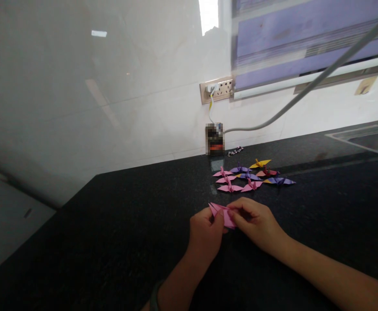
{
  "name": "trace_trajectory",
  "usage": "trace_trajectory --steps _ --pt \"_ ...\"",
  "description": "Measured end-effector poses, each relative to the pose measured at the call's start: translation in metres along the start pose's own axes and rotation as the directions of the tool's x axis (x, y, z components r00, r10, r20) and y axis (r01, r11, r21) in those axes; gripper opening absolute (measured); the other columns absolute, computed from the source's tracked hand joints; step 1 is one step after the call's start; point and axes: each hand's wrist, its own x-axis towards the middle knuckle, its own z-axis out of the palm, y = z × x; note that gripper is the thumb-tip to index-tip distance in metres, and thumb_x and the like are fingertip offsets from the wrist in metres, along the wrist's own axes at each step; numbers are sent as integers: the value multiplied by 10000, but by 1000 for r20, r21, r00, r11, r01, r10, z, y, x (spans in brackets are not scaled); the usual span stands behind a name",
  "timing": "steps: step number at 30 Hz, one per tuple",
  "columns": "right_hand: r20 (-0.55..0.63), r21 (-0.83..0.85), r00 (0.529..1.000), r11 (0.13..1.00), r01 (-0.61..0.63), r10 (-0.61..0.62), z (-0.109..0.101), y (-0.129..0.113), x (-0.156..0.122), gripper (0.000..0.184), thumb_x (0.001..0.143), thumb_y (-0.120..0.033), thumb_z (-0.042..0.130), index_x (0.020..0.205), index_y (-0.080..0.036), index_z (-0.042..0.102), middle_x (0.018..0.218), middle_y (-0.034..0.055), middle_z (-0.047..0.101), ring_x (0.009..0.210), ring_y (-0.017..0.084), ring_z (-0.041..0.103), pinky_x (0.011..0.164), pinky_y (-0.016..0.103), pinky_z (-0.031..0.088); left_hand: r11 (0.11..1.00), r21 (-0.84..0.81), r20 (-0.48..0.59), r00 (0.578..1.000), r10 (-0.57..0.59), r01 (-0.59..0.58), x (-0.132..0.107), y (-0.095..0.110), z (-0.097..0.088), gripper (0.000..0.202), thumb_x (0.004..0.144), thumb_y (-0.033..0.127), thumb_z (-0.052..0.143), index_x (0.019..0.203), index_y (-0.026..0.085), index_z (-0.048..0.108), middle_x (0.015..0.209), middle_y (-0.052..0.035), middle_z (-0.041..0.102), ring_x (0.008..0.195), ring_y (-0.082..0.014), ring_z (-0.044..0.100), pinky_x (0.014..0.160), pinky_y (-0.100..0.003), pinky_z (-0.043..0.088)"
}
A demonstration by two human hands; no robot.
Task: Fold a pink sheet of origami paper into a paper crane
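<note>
Between my two hands is a piece of folded pink origami paper point(229, 219), held just above the dark countertop, with pointed flaps at its upper left. My left hand point(205, 231) pinches its left side, thumb lying on top of the paper. From the right, the thumb and forefinger of my right hand point(256, 220) close on its other edge. Just beyond the hands stand several finished paper cranes: pink cranes point(230, 187) nearest, purple cranes point(247, 175) behind them, a red crane point(268, 172) and a yellow crane point(260, 163) at the back.
A black countertop point(137, 207) runs along a white tiled wall point(127, 108). Against the wall stands a small pixelated dark object point(215, 140) with a grey cable point(292, 101). A beaded strand point(236, 151) lies beside it. A wall socket point(221, 88) holds a white plug.
</note>
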Motion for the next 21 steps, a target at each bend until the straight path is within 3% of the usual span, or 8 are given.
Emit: trace_trajectory --steps 4,7,17,21 --pt "21 -62 973 971 233 -232 -3 1 -1 240 768 -143 447 955 -196 587 762 45 563 707 134 531 621 251 439 984 -151 47 995 -93 99 2 5 -1 249 741 314 466 771 112 609 552 -15 582 476 -119 546 429 -198 411" --pt "69 -116 941 934 337 -331 -5 1 -2 270 770 -145 450 1010 -191 565 803 58 549 712 136 518 608 256 435 952 -272 84 989 -125 143 3 8 -1 217 729 287 491 749 102 603 554 -21 586 481 -112 543 453 -197 420" --pt "145 -182 903 886 427 -405 -8 6 -1 263 773 -168 469 1018 -171 566 776 63 529 700 145 494 594 265 414 826 -527 163 978 -131 199 4 3 -1 233 763 275 434 703 99 573 544 -24 567 455 -102 519 451 -215 423" --pt "159 -154 904 895 419 -396 -9 2 -1 262 775 -171 462 1016 -171 565 781 68 527 706 148 491 602 269 408 845 -498 174 977 -126 198 3 7 -2 261 754 327 465 722 95 579 542 -26 571 453 -103 523 437 -208 419"
